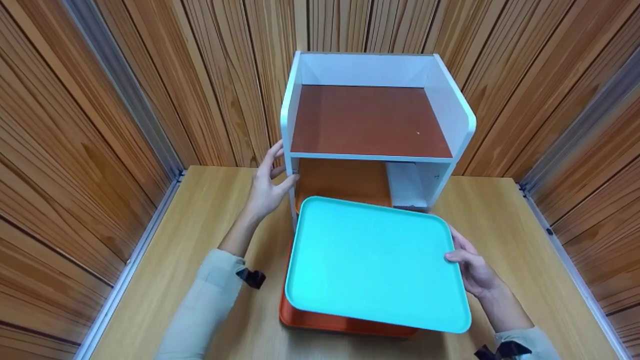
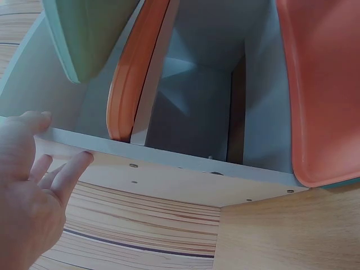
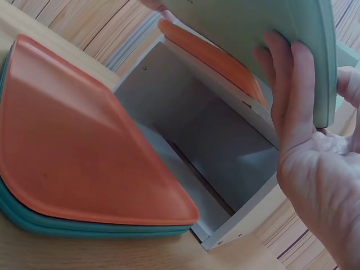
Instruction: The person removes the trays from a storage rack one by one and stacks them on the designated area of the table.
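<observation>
My right hand [image 1: 477, 272] pinches the right edge of a turquoise tray [image 1: 375, 265], thumb on top and fingers underneath. The tray is tilted in front of a white shelf unit [image 1: 462, 117]. My left hand [image 1: 265, 192] grips the front edge of the unit's left side panel, with the thumb at the inner side and fingers along the outside. Inside the middle compartment lies an orange tray [image 1: 342, 180], left of a bare strip of shelf board. In the right wrist view, the turquoise tray's underside [image 3: 253, 39] shows above that orange tray [image 3: 214, 59].
A second orange tray [image 3: 79, 140] lies on a teal tray [image 3: 112, 229] on the wooden table [image 1: 210, 210], in front of the unit. The unit's top level has a brown board [image 1: 370, 120]. Wood-panelled walls [image 1: 220, 75] stand behind and at both sides.
</observation>
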### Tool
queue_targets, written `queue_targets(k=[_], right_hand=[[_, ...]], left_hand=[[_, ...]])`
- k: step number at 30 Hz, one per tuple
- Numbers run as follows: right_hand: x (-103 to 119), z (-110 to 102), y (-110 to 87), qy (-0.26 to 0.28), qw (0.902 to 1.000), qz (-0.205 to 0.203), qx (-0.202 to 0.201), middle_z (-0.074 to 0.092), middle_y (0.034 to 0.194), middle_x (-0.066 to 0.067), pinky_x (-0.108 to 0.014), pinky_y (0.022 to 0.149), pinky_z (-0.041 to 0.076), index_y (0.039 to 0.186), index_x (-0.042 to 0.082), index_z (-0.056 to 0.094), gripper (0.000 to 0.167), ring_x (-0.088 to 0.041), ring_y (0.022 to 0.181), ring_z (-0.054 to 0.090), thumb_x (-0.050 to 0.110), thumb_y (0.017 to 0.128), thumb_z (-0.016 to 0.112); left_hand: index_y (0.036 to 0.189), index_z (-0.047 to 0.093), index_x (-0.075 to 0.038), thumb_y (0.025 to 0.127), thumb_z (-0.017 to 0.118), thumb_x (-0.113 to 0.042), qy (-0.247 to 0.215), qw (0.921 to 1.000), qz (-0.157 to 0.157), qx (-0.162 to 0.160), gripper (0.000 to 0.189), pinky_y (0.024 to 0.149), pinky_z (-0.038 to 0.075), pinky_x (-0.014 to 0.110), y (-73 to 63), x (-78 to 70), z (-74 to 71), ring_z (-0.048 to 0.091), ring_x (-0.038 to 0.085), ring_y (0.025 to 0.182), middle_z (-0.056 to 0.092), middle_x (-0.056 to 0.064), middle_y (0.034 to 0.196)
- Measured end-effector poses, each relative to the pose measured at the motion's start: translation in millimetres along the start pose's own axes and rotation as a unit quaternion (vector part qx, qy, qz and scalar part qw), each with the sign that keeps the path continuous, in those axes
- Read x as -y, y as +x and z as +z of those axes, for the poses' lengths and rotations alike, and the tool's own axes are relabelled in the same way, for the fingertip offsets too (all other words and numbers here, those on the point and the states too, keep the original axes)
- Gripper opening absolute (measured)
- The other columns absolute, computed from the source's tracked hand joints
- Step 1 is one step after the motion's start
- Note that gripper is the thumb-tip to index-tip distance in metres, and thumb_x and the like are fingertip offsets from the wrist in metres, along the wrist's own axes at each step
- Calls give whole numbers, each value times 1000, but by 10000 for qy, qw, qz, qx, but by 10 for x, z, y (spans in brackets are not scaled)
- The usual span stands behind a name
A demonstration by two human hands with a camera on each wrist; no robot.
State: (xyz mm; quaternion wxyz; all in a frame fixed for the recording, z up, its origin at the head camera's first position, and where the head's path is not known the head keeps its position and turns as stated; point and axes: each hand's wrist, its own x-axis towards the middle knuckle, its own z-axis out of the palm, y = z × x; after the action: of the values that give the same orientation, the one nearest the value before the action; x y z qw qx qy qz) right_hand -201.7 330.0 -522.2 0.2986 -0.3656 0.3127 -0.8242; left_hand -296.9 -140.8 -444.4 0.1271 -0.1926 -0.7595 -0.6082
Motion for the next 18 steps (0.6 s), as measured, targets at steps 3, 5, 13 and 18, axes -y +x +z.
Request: queue_targets(k=[3, 5, 13, 18], right_hand=[[-2, 10, 14, 236, 9994, 108, 219, 48, 174, -19, -49, 129, 51, 176, 6, 21, 75, -33, 160, 57, -11, 105, 6], [0, 25, 22, 398, 9986, 192, 291, 48, 173, -20, -49, 129, 50, 176, 5, 22, 75, -34, 160, 56, -11, 105, 5], [-49, 68, 15, 816, 9952, 404, 350, 44, 176, -22, -51, 131, 46, 177, 6, 21, 74, -36, 164, 52, -10, 106, 6], [-115, 86, -8, 924, 9942, 474, 271, 40, 180, -21, -53, 132, 46, 179, 9, 18, 76, -37, 166, 49, -11, 107, 9]], left_hand=[[174, 36, -12, 106, 73, 1, 21, 10000, 1, -15, 79, 115, 62, 63, -5, 0, -1, 63, 53, 150, 52, 24, 166], [174, 36, -12, 106, 73, 1, 33, 10000, 3, -18, 79, 115, 62, 63, -4, 3, -1, 63, 53, 150, 51, 24, 167], [174, 36, -12, 106, 73, 0, 78, 9999, -74, -33, 78, 116, 61, 63, 6, 15, 10, 62, 52, 151, 51, 24, 167], [174, 36, -11, 105, 73, 2, 0, 10000, -8, -40, 79, 121, 58, 64, 4, 7, 10, 58, 53, 154, 51, 24, 167]])
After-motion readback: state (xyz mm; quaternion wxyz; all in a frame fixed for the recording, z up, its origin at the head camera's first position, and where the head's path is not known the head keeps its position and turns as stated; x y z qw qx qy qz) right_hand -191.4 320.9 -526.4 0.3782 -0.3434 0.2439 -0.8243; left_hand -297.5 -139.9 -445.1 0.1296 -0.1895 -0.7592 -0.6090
